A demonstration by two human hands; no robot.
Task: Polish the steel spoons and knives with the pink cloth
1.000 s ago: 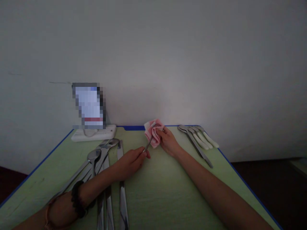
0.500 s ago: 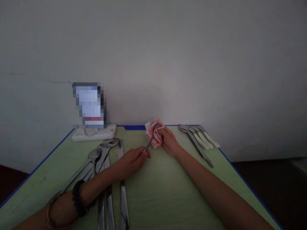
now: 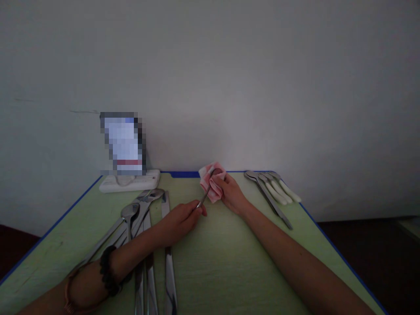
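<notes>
My left hand [image 3: 182,221] grips the handle of a metal spoon [image 3: 204,195], whose bowl end points up and away over the far part of the table. A pink and white cloth [image 3: 207,180] lies around the spoon's bowl. My right hand [image 3: 232,193] pinches that cloth from the right side, its thumb over the bowl. Under and beside my left forearm lie several metal spoons [image 3: 130,211] and several table knives [image 3: 169,271]. Part of that pile is hidden by the arm.
At the back right of the green table [image 3: 226,271] rest long metal spoons [image 3: 267,194] and several forks with pale handles [image 3: 278,192]. A blurred-out screen [image 3: 124,142] stands on a white base [image 3: 129,181] at the back left. A wall rises behind.
The cloth and my right thumb have shifted slightly over the spoon's bowl. My left hand keeps its hold on the handle, almost unmoved.
</notes>
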